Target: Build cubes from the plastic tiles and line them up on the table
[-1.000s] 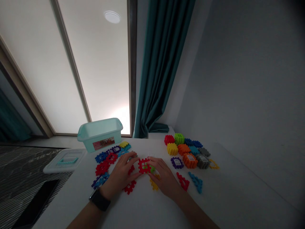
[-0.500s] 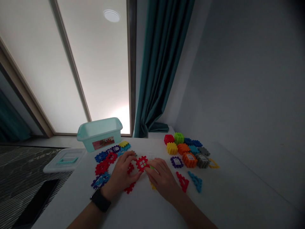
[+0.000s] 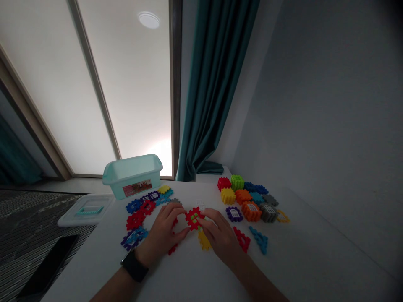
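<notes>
Both hands hold a red toothed building block [image 3: 189, 219] with a four-pane window, above the white table. Green shows through its panes, from a green piece [image 3: 194, 219] against it, mostly hidden. My left hand [image 3: 166, 228], with a black watch on the wrist, pinches the block's left edge between thumb and fingers. The fingers of my right hand [image 3: 222, 239] close on its right side. Below the right fingers lies a yellow toothed block [image 3: 204, 240]. Red pieces [image 3: 173, 248] lie partly hidden under the left hand.
Flat red, blue and purple blocks [image 3: 135, 220] spread on the left. Stacked coloured blocks [image 3: 251, 211] stand on the right, above a red triangle [image 3: 242, 240] and a blue triangle [image 3: 259, 240]. A mint bin [image 3: 135, 178], clear lid [image 3: 86, 210] and dark phone-like slab [image 3: 47, 268] are left.
The red block has shifted slightly right, and green now fills its window panes. My right fingers have moved onto its right side, and more of the yellow block shows.
</notes>
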`<state>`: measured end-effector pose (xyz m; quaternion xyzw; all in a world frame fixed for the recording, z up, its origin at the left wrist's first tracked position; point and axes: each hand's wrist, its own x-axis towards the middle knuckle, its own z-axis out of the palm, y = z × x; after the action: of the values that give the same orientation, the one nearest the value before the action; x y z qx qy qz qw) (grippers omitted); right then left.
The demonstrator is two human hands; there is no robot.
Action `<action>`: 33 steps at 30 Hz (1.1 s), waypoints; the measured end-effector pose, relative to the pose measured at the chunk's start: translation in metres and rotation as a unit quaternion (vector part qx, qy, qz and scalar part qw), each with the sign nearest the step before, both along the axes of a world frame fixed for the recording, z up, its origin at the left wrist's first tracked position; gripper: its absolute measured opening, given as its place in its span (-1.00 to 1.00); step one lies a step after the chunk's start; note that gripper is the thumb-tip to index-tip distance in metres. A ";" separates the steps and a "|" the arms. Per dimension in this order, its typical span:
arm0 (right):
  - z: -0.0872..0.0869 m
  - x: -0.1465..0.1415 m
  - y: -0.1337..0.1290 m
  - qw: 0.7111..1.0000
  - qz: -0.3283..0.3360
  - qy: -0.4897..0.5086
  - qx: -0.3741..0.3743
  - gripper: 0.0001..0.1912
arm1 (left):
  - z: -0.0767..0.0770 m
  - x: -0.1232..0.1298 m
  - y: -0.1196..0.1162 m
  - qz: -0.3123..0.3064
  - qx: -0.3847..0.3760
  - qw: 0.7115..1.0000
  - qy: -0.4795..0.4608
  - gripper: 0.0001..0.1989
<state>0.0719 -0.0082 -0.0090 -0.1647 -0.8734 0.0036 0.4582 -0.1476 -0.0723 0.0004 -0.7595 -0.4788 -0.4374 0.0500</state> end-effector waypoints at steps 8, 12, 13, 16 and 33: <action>-0.005 -0.002 0.002 0.998 0.023 0.016 -0.052 -0.78 | 0.008 -0.005 -0.002 0.011 0.104 0.991 0.087 -0.92; -0.002 -0.003 0.003 0.999 0.003 0.031 -0.036 -0.75 | 0.010 -0.008 -0.002 0.010 0.143 0.981 0.127 -0.91; -0.001 -0.003 0.002 0.999 -0.002 0.031 -0.023 -0.73 | 0.009 -0.009 -0.001 0.013 0.150 0.980 0.132 -0.91; 0.002 -0.003 0.000 1.000 0.000 0.019 0.011 -0.68 | 0.007 -0.012 0.001 0.024 0.151 0.978 0.143 -0.91; 0.004 -0.010 -0.002 0.986 0.015 0.098 -0.131 -0.85 | 0.005 0.009 -0.003 -0.009 0.003 0.997 -0.074 -0.90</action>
<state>0.0623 -0.0100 -0.0055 -0.2091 -0.8187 0.1404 0.5160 -0.1388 -0.0748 0.0056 -0.7291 -0.4729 -0.4945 0.0131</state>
